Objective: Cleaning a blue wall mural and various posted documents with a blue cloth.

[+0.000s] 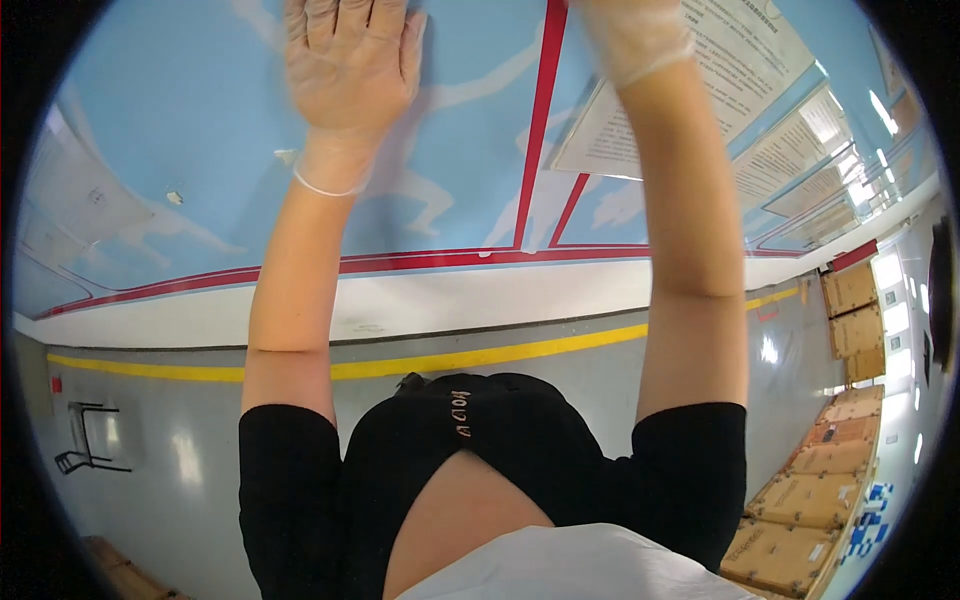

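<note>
Both arms are raised toward a wall panel (pixel 463 170) painted light blue with white streaks and red stripes. My left hand (pixel 350 75), in a thin translucent glove, lies flat against or just over the blue surface, its fingers stretched out and holding nothing. To the right, my right hand (pixel 640 35) wears the same kind of glove and is smeared by motion. Its fingers are cut off by the top edge, so their state is hidden. Beside and behind that wrist is a white printed sheet (pixel 745 75) on the wall.
More printed sheets (pixel 795 150) continue along the wall to the right. A yellow line (pixel 480 357) runs along the grey floor (pixel 190 500). Stacked cardboard boxes (pixel 800 495) stand at the right, and a black metal frame (pixel 92 440) is on the left.
</note>
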Demonstrator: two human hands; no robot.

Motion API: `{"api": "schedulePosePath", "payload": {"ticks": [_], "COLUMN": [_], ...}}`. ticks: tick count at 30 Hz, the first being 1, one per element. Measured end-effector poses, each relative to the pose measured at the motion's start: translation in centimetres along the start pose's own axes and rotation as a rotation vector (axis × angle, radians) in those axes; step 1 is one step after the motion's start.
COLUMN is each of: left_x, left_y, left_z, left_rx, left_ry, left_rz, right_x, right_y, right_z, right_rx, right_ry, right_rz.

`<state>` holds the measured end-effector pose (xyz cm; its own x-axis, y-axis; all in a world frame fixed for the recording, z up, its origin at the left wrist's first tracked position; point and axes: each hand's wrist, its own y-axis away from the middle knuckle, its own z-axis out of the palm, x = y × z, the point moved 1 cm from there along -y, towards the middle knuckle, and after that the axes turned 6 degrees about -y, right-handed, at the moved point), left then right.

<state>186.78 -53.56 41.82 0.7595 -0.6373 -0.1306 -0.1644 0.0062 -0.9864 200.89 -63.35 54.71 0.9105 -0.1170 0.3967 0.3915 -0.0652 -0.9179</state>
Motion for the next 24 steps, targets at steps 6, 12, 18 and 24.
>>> {"api": "schedulePosePath", "payload": {"ticks": [6,12,18,24], "left_x": [0.2,0.1,0.2,0.2], "left_y": [-0.1,0.0,-0.1,0.0], "left_z": [-0.2,-0.1,-0.2,0.3], "left_rx": [-0.047,-0.056,-0.071,-0.072], "left_ry": [-0.028,-0.003,0.026,0.021], "left_rz": [-0.012,-0.006,-0.006,-0.01], "right_x": [-4.7,-8.8,-13.5,-10.9], "right_y": [10.8,24.4,34.9,29.8], "right_z": [-1.8,-1.9,-4.5,-6.4], "right_rx": [-0.106,-0.263,-0.601,-0.783], "right_ry": [-0.124,-0.098,-0.366,-0.51], "right_rz": [0.143,0.238,0.502,0.291]}}
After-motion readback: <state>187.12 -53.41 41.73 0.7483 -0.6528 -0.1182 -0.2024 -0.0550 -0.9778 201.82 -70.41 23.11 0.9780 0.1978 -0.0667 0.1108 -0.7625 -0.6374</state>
